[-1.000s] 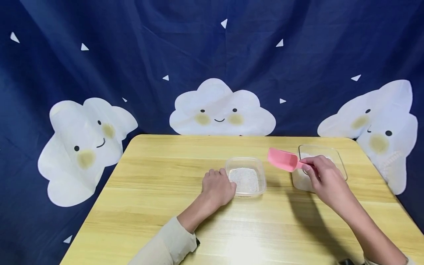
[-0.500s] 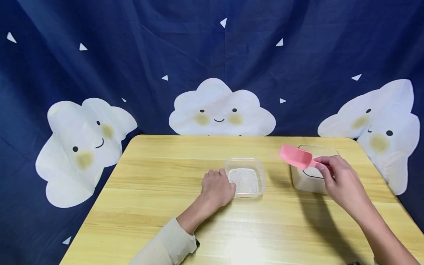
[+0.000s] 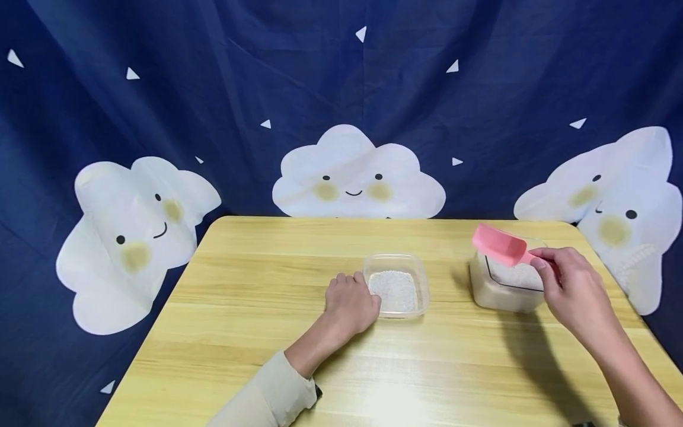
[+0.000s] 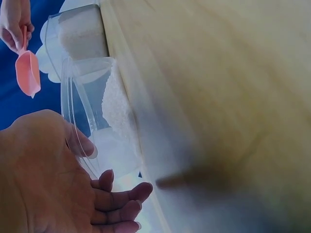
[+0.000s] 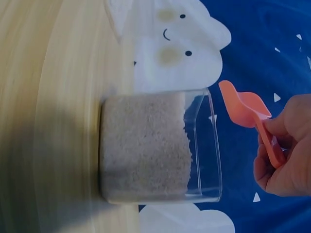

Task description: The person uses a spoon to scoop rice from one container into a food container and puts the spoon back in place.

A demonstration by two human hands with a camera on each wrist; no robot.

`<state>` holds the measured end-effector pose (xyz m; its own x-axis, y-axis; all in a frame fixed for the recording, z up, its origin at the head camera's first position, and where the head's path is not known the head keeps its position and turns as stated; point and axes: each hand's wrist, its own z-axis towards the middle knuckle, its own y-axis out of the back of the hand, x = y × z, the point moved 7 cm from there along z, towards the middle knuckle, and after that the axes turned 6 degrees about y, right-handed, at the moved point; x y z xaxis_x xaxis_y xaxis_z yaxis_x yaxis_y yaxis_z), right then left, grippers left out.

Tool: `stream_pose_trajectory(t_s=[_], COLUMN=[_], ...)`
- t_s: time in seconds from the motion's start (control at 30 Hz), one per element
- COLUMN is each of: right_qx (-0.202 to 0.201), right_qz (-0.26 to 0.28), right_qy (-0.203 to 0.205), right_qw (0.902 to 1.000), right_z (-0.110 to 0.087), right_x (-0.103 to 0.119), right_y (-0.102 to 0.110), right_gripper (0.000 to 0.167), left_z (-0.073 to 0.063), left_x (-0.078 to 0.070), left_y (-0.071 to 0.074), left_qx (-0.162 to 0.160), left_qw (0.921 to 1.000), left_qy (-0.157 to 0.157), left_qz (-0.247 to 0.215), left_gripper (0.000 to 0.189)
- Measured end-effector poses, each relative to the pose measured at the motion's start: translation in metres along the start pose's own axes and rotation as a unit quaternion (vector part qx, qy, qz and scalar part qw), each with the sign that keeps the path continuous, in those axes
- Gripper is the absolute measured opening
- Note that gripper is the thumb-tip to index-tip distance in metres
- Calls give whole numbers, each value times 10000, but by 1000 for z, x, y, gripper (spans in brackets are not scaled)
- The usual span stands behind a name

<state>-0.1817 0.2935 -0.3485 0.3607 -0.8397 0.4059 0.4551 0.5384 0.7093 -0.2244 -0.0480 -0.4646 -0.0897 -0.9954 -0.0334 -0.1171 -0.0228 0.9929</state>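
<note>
My left hand [image 3: 352, 302] grips the left rim of a small clear plastic container [image 3: 423, 281], thumb over the edge and fingers outside. White grains [image 4: 116, 104], which look like rice, cover its bottom. My right hand [image 3: 578, 290] pinches the handle of a pink scoop [image 3: 498, 244]. The scoop is held tilted above the larger clear container [image 3: 498, 298], apart from it, and no grains show in its bowl. Pale grains [image 5: 146, 145] fill much of that larger container, as the right wrist view shows. In the head view the scoop and right hand hide part of its rim.
Both containers stand on a light wooden table [image 3: 240, 284], the larger to the right of the smaller with a gap between them. Behind the table hangs a dark blue curtain [image 3: 240, 71] with white clouds.
My right hand has moved right with the scoop, from the gap between the containers to above the larger one. My left hand and the small container have stayed in place.
</note>
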Motion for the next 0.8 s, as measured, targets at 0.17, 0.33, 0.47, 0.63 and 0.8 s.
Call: stream_pose_trajectory(t_s=[0.17, 0.33, 0.47, 0.63, 0.8], right_qx=[-70, -145, -116, -32, 19], right_qz=[-54, -173, -316, -459, -555], right_qy=[2, 131, 100, 100, 186], right_qw=[10000, 9997, 9994, 9989, 9983], right_z=[2, 3, 1, 0, 0], right_x=[-7, -12, -20, -28, -32], right_y=[3, 3, 2, 3, 2], right_gripper=[17, 15, 14, 15, 13], left_z=[0, 0, 0, 0, 0], left_x=[0, 0, 0, -1, -1], left_y=[1, 2, 2, 3, 2], left_qx=[-50, -26, 3, -59, -44], left_qw=[10000, 10000, 10000, 10000, 10000], left_qy=[-7, 9, 16, -1, 18], left_qz=[14, 77, 82, 7, 19], left_gripper=[42, 42, 42, 41, 41])
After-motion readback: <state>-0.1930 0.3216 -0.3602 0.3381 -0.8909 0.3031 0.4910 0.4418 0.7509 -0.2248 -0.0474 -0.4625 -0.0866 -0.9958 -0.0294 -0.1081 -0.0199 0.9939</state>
